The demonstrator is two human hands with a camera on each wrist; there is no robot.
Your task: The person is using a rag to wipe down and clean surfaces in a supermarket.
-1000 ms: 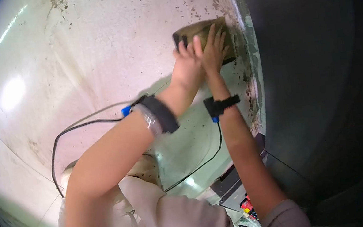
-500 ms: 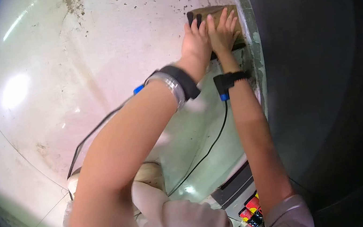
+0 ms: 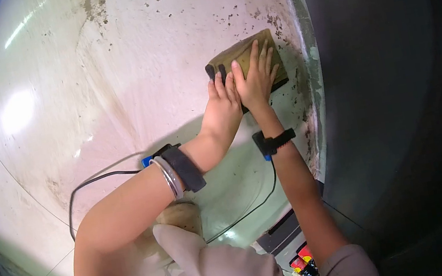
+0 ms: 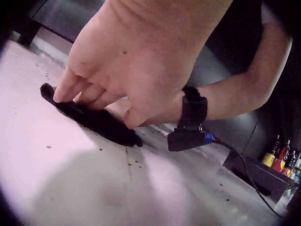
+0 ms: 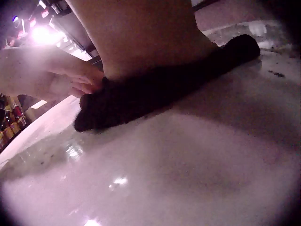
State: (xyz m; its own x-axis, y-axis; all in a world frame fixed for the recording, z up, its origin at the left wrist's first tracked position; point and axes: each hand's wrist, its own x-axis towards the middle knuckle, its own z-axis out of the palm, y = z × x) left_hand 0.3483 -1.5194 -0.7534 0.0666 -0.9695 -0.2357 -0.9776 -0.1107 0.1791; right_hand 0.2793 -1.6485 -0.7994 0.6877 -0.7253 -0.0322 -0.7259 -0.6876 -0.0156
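Note:
Both hands lie on a folded brownish-green cloth [image 3: 237,54] on a pale, curved, stained surface. The left hand [image 3: 221,113] touches the cloth's near-left part with its fingertips. Just right of it, the right hand [image 3: 256,83] presses flat with fingers spread. In the left wrist view, the left hand [image 4: 127,66] leans its fingers on the dark cloth [image 4: 94,123], partly hiding the other hand. The right wrist view shows the right hand [image 5: 146,42] over the dark cloth [image 5: 155,94], its fingers hidden; the left hand [image 5: 51,73] is beside it.
The pale surface [image 3: 48,67] has brown flecks and ends at a worn greenish edge [image 3: 309,54] on the right. Black cables [image 3: 260,204] run from the wrist cameras. Bottles with red and yellow labels [image 3: 303,258] stand low, near the person's right sleeve [image 3: 351,267].
Hands and cloth first moved up and right toward the worn edge, then back down and left. Both hands have stayed on the cloth, which now lies more tilted.

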